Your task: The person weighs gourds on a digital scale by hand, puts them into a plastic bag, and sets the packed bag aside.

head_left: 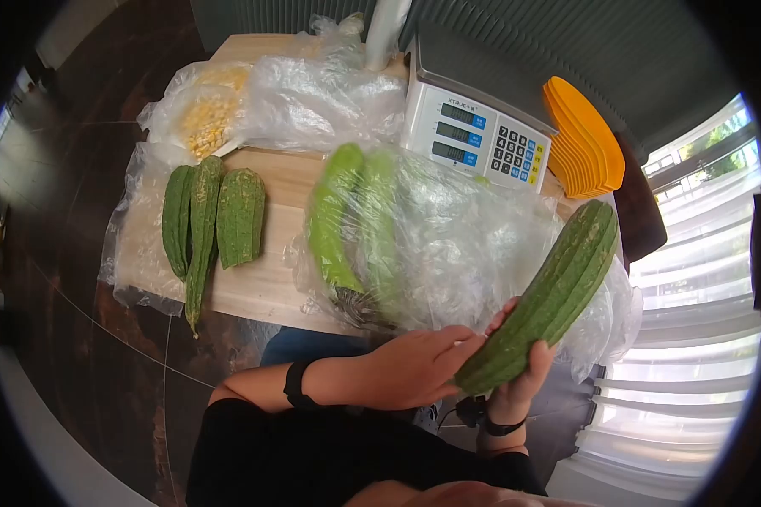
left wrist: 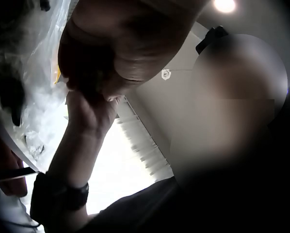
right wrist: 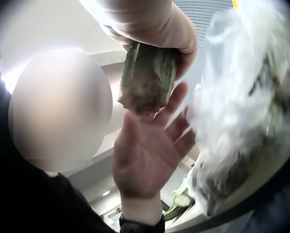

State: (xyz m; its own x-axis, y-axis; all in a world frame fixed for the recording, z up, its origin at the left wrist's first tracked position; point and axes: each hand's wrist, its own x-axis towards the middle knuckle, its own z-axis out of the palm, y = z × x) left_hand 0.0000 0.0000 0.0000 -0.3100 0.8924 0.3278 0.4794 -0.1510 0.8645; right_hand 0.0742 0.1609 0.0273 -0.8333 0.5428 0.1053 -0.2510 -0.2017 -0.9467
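Observation:
My right hand (head_left: 526,378) grips a long, dark green ridge gourd (head_left: 554,291) near its lower end, tilted up to the right above a clear plastic bag. My left hand (head_left: 410,367) is at that lower end; the right wrist view shows its palm up and fingers extended beside the gourd's brownish blunt end (right wrist: 144,99). In the left wrist view, the gourd is hidden behind the left hand (left wrist: 128,46). On the table's left side lie two slim ridge gourds (head_left: 201,215) and a shorter, thicker gourd piece (head_left: 240,218).
The clear plastic bag (head_left: 473,245) covers long light green vegetables (head_left: 336,220) mid-table. A white digital scale (head_left: 482,127) stands behind it, with stacked orange trays (head_left: 583,139) at its right. Bagged yellow pieces (head_left: 207,118) lie back left. Black bands circle both wrists.

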